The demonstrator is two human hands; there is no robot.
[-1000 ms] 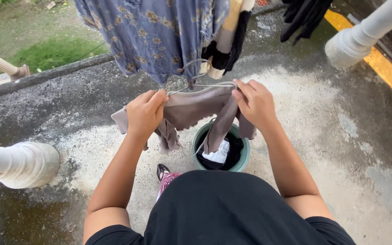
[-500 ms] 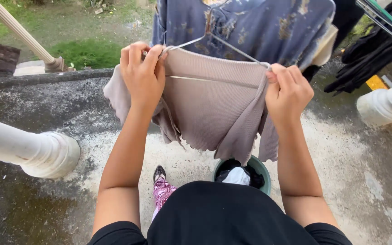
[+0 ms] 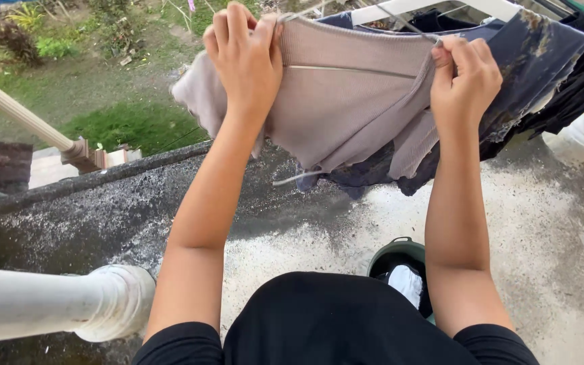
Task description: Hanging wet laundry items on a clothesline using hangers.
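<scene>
The left hand (image 3: pixel 245 61) has its fingers curled tight over one shoulder of the beige top (image 3: pixel 346 101); the right hand (image 3: pixel 464 81) pinches the other shoulder, both held high on a wire hanger (image 3: pixel 332 67); the ribbed cloth looks soft, light and limp, best gripped at the shoulders; below, a green bucket (image 3: pixel 390 253) holds dark and white laundry.

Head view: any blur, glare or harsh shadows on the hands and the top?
Head view: soft, even daylight, no glare and no hard shadows; left hand and right hand are fairly sharp, gripping the beige ribbed top on a wire hanger; the frame's upper edge is slightly smeared; the green bucket below is partly hidden by the body.
</scene>
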